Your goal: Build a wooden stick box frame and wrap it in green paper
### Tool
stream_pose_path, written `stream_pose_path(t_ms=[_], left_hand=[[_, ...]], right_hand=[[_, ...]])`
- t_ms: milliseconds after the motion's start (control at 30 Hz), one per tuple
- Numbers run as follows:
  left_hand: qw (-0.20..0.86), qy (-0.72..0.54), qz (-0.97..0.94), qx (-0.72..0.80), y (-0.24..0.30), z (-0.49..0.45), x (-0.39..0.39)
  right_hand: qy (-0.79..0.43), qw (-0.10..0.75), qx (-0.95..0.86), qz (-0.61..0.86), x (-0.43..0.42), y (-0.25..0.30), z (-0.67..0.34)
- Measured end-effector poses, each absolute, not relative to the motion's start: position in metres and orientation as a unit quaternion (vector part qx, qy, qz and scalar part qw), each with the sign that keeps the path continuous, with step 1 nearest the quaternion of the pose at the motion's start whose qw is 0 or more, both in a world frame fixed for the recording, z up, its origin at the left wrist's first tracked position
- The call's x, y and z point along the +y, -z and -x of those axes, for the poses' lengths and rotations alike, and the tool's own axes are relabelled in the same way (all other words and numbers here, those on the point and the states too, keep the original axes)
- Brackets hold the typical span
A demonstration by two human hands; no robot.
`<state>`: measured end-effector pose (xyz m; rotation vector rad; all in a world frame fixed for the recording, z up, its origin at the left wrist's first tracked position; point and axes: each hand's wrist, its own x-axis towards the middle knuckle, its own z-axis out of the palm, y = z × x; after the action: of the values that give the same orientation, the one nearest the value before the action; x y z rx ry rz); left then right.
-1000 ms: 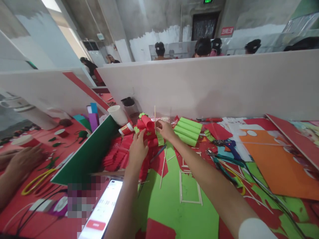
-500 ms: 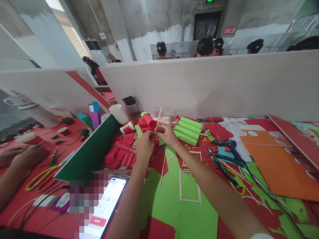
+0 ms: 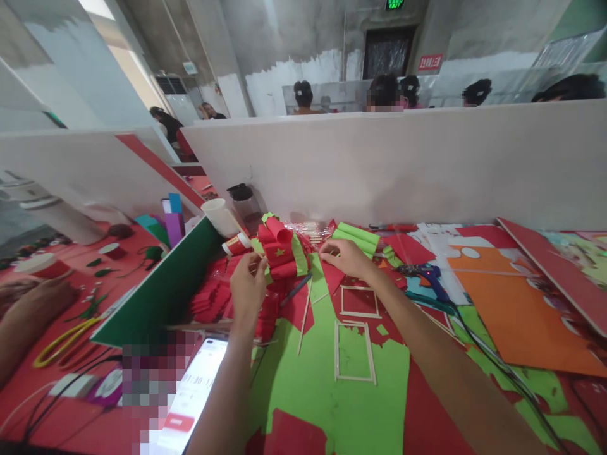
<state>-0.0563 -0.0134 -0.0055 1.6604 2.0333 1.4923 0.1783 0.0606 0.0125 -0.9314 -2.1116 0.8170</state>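
A bundle of red paper rolls (image 3: pixel 279 253) wrapped with green strips and marked with a yellow star stands at the far middle of the table. My left hand (image 3: pixel 248 287) is at its left edge with fingers pinched together; what they pinch is hidden. My right hand (image 3: pixel 345 258) lies to the right of the bundle, fingers stretched toward it over red paper. It is just in front of a stack of green paper rolls (image 3: pixel 356 236). Thin wooden sticks (image 3: pixel 303 308) lie on the green sheet (image 3: pixel 313 392) between my arms.
Stick frames (image 3: pixel 353 344) lie on the green sheet. A phone (image 3: pixel 190 401) is at the front left, a green board (image 3: pixel 161 294) beside it. A white cup (image 3: pixel 219 216), a dark jar (image 3: pixel 241 199), a glue gun (image 3: pixel 424 275) and an orange sheet (image 3: pixel 526 309) lie around. Another person's hand (image 3: pixel 28 313) rests far left.
The upright stick held between both hands is no longer visible. My hands have separated: the left dropped to the bundle's left edge, the right moved right toward the green rolls.
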Motion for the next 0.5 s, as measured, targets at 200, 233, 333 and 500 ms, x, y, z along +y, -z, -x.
stream_pose_path(t_ms=[200,233,333,500], left_hand=[[0.034,-0.492,-0.519,0.698,0.003,0.061,0.009],[0.036,-0.498,-0.511,0.7,0.004,0.062,0.013],[0.04,-0.517,-0.515,0.682,0.009,0.065,0.02],[0.042,-0.556,-0.508,0.656,0.02,0.067,0.027]], right_hand=[[-0.185,0.185,-0.92,0.29,0.041,0.0,-0.157],[-0.137,0.16,-0.942,0.262,0.036,0.004,-0.145],[-0.068,0.121,-0.965,0.222,0.028,0.017,-0.111],[-0.01,0.082,-0.975,0.209,0.029,0.038,-0.082]])
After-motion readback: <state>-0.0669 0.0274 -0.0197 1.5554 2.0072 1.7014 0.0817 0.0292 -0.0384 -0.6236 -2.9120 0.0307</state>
